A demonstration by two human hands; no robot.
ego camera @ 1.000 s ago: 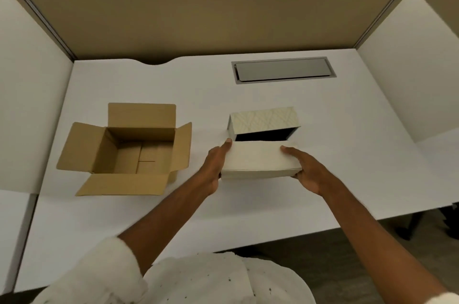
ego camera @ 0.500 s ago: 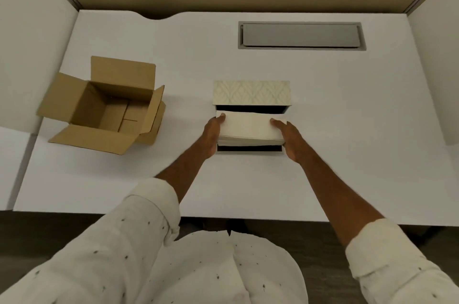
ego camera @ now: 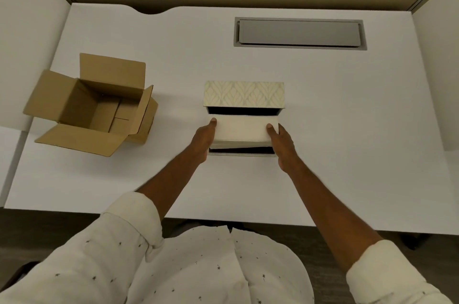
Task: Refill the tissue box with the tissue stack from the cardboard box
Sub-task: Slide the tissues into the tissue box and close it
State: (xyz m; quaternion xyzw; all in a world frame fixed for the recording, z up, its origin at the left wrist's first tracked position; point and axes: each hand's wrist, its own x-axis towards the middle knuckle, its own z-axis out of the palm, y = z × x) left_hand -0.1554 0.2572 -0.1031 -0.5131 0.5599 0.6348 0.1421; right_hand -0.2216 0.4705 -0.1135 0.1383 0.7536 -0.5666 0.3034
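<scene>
A white tissue stack (ego camera: 242,130) is held level between my left hand (ego camera: 205,138) on its left end and my right hand (ego camera: 282,141) on its right end. It hovers directly over the open tissue box (ego camera: 242,153), whose dark inside shows in front of and behind the stack. The box's patterned cream lid (ego camera: 244,93) stands open at the far side. The brown cardboard box (ego camera: 94,105) sits to the left with its flaps spread and nothing inside.
A white desk (ego camera: 347,142) carries everything. A grey cable hatch (ego camera: 299,33) is set in the desk at the back right. Tan and white partition walls close the desk on three sides. The desk's front edge runs just before my torso.
My view tilted down and closer. Both hands carried the tissue stack forward from in front of the tissue box to above its open cavity, and it now sits slightly lower over it.
</scene>
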